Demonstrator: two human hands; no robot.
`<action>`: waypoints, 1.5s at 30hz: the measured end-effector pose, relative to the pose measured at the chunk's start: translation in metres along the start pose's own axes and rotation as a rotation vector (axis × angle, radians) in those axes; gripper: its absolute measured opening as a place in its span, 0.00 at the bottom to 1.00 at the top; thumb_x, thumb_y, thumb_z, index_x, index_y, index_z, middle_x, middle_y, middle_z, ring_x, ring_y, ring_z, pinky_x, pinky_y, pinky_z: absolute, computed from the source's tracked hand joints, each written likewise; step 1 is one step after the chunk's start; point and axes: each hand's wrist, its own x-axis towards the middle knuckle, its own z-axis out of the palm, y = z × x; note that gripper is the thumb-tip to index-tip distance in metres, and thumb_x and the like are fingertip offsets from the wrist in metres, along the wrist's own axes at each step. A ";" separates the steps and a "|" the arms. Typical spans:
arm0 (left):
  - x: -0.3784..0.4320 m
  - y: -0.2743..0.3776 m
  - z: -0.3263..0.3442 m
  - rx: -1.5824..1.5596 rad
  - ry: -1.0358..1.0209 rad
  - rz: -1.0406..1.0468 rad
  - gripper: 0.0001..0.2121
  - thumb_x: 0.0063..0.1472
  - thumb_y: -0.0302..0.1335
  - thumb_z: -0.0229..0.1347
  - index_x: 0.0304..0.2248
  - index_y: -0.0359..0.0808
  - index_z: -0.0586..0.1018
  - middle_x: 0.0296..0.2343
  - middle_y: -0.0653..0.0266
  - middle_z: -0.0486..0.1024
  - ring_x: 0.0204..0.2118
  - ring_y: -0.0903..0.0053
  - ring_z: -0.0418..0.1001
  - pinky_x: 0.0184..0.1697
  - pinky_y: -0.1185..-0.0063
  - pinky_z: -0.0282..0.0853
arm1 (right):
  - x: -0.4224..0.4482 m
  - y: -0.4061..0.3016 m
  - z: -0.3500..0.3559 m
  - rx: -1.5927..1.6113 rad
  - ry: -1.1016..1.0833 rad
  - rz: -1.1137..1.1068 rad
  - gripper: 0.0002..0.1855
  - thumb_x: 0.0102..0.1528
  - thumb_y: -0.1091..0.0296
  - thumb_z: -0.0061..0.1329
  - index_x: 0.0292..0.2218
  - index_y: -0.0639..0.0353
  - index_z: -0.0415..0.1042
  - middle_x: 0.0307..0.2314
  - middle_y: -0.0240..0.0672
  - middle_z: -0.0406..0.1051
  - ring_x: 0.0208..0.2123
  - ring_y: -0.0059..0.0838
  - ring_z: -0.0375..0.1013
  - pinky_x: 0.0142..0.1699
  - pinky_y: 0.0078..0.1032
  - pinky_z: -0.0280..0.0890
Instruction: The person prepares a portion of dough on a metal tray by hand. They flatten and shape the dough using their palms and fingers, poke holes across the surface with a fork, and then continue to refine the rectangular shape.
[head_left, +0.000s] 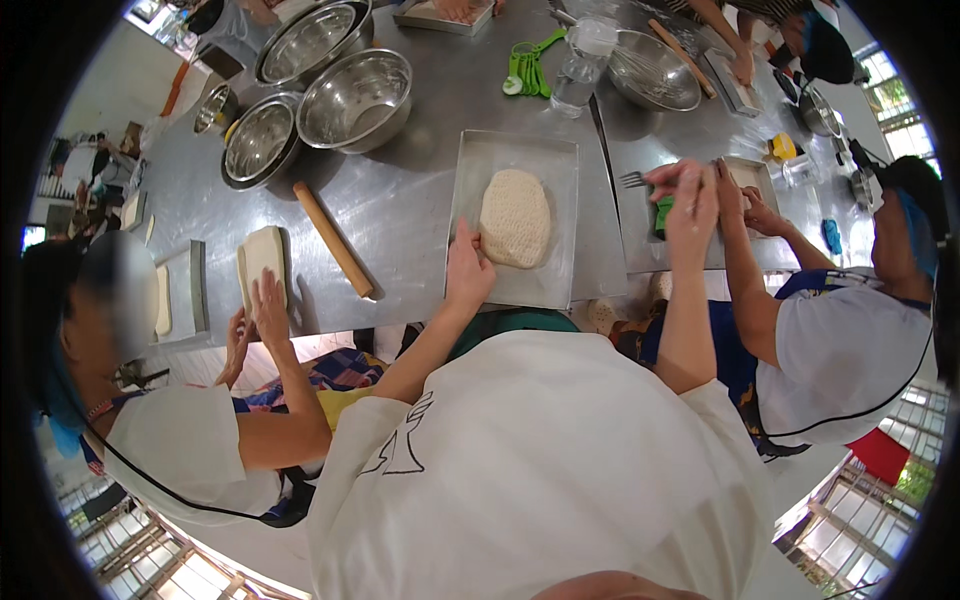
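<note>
In front of me a shallow rectangular metal baking tray holds a flat oval of pale dough. Small holes are pricked all over the dough's top. My left hand grips the tray's left wall near its front corner, the thumb close to the dough. To the right of the tray, my right hand is raised and holds a metal fork, whose tines point left. Part of the fork's handle is hidden by my fingers. A small green object shows beside that hand.
A wooden rolling pin lies left of the tray, near several steel bowls. Green measuring spoons, a clear plastic jug and a bowl with a whisk stand behind. Co-workers handle dough on the left and a tray on the right.
</note>
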 end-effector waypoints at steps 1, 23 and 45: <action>0.000 -0.002 0.001 0.008 0.008 0.011 0.35 0.48 0.14 0.49 0.58 0.24 0.53 0.41 0.47 0.70 0.43 0.58 0.68 0.48 0.68 0.65 | 0.007 0.005 -0.013 0.000 0.015 0.001 0.14 0.66 0.63 0.35 0.35 0.65 0.67 0.23 0.35 0.74 0.22 0.19 0.69 0.29 0.17 0.64; -0.008 0.015 -0.003 0.085 0.259 0.159 0.24 0.50 0.11 0.45 0.49 0.31 0.68 0.36 0.51 0.69 0.37 0.62 0.71 0.39 0.73 0.70 | -0.006 0.087 -0.122 -0.808 -0.158 -0.079 0.08 0.58 0.67 0.42 0.35 0.62 0.65 0.29 0.45 0.69 0.34 0.47 0.69 0.39 0.39 0.63; -0.004 0.021 0.011 -0.242 0.202 -0.177 0.22 0.61 0.26 0.45 0.54 0.26 0.62 0.51 0.45 0.62 0.56 0.57 0.60 0.58 0.70 0.55 | -0.053 0.075 0.015 0.103 -0.475 0.213 0.31 0.63 0.61 0.34 0.63 0.63 0.46 0.62 0.42 0.46 0.65 0.39 0.43 0.67 0.35 0.38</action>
